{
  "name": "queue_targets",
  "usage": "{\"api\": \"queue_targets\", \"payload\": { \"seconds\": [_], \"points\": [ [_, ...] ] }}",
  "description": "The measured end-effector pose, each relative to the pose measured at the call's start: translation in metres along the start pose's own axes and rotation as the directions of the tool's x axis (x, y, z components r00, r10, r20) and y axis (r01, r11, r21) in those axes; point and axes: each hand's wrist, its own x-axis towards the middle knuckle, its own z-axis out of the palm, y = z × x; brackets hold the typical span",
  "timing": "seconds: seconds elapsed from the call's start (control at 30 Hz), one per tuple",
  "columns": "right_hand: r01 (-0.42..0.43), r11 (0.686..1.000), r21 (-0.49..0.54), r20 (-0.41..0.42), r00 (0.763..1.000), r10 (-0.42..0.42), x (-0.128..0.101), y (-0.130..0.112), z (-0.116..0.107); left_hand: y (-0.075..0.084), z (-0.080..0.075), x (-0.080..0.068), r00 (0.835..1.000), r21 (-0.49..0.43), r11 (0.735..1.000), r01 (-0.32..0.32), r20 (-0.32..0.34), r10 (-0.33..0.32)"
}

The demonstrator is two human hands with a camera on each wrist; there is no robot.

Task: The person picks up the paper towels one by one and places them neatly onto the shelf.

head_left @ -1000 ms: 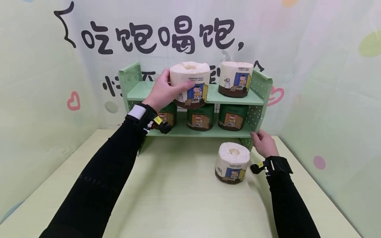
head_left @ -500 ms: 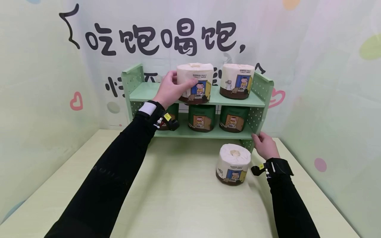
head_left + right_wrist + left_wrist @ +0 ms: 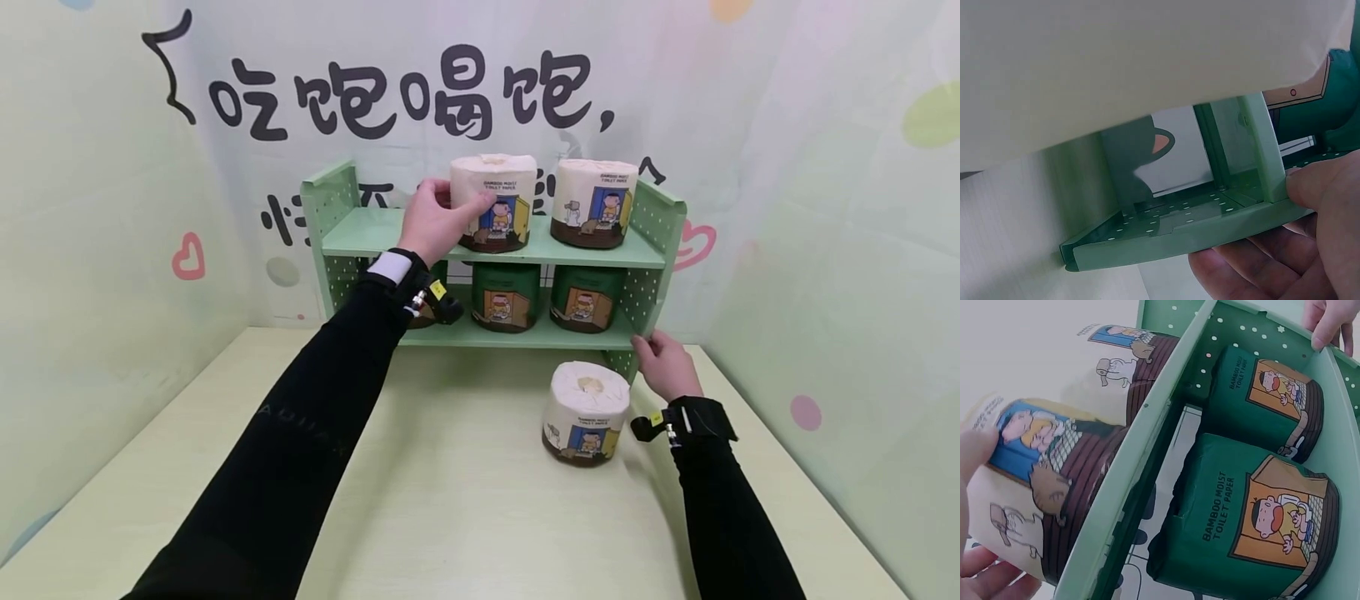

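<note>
My left hand [image 3: 438, 218] holds a white-wrapped toilet roll [image 3: 506, 227] upright by its left side, thumb across the printed front. The roll's base is level with the upper board of a green two-tier shelf [image 3: 367, 232]. To its right on that board stands another white toilet roll [image 3: 596, 204]. My right hand [image 3: 670, 367] grips the shelf's right side panel [image 3: 1179, 240] low down, thumb on one face and fingers on the other. A third white toilet roll [image 3: 587, 412] stands on the table, just left of that hand.
Green-wrapped toilet rolls [image 3: 506, 297] line the lower board; the leftmost is partly behind my left wrist. The pale table [image 3: 450, 500] meets printed walls [image 3: 810, 250] at the back and both sides. In the right wrist view, a pale roll [image 3: 1147, 62] blocks the upper part.
My left hand has carried its toilet roll slightly rightward and back, from in front of the upper board to over it. The right hand keeps its grip on the side panel.
</note>
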Motion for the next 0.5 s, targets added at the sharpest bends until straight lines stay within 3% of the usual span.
{"api": "queue_targets", "payload": {
  "seconds": [0.17, 0.5],
  "points": [
    [-0.008, 1.0, 0.004, 0.006, 1.0, 0.008, -0.001, 0.0, 0.0, 0.001, 0.005, 0.005, 0.999, 0.097, 0.995, -0.026, -0.034, 0.029],
    [0.007, 1.0, -0.004, 0.001, 1.0, -0.007, -0.002, -0.001, 0.0, 0.006, 0.011, 0.005, 0.998, 0.085, 0.996, 0.037, -0.063, -0.032]
  ]
}}
